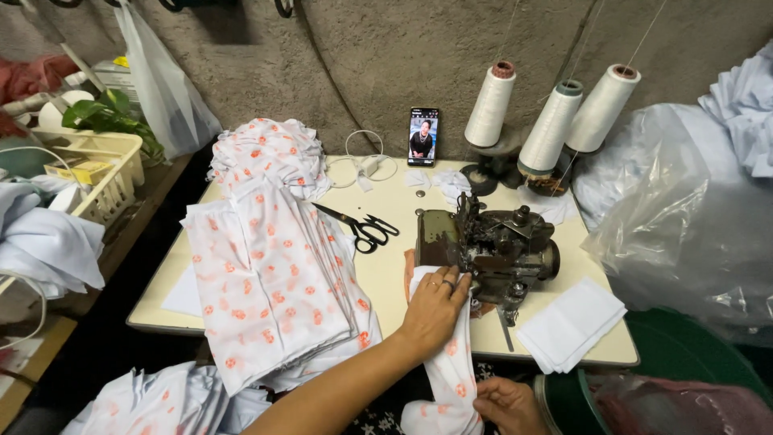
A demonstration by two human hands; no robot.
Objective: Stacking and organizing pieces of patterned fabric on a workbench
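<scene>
Cream worktable (386, 282) against a rough grey wall, crowded with sewing work. At centre, strip of white cloth printed with orange flowers (451, 366), running from the near edge of the table up to the foot of a worn overlock sewing machine (495, 250). Left hand (435, 310) pressed flat on the strip, fingers together, tips just beside the machine, seemingly to keep the cloth steady at the needle. Right hand (507, 403) low at the near edge, fingers closed on the hanging end of the same strip, apparently to hold it taut. Left of the hands, tall stack of matching printed pieces (274, 274) within easy reach; black scissors (362, 229) between stack and machine. Right of the machine, folded plain white pieces (568, 322). Far side: three white thread cones (555, 113) feeding upward, and a phone (423, 137) propped against the wall.
</scene>
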